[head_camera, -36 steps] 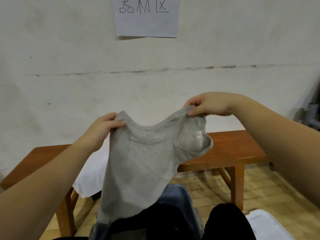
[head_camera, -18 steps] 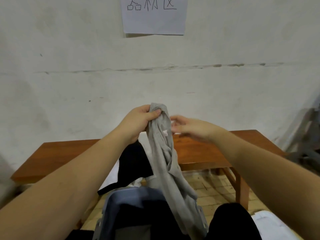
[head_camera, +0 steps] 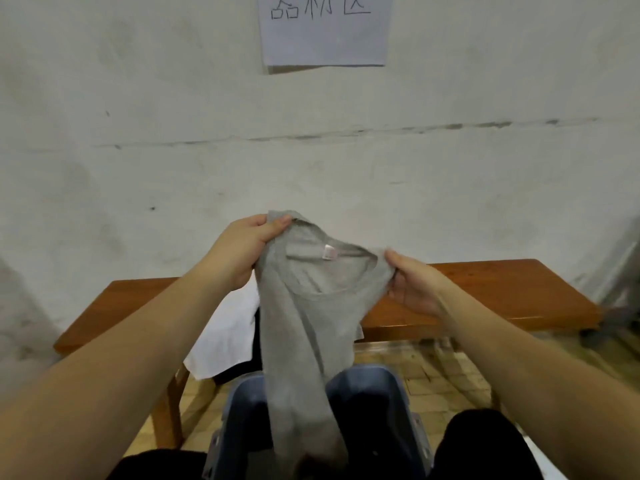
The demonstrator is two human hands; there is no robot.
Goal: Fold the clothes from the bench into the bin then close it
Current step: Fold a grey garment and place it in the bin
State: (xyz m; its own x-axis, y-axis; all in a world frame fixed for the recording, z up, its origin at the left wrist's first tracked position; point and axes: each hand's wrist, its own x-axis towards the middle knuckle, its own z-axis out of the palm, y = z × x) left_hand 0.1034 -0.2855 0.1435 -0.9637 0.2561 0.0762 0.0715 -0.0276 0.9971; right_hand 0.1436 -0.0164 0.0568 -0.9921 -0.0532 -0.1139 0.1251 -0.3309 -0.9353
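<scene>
Above the bin (head_camera: 394, 403), hands hold the shirt (head_camera: 301, 327) hanging lengthwise, neckline up.

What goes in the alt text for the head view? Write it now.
Two bare hands, left hand and right hand, pinch a grey T-shirt by its shoulders, hanging into a blue bin. Behind, a wooden bench holds white cloth under a paper sign.

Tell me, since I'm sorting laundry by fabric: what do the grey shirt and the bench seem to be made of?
Grey shirt: looks like soft, matte heathered knit, probably cotton jersey; it drapes limply from both hands. Bench: apparently wood with a glossy reddish-brown varnish; its top shows a sheen.
</scene>
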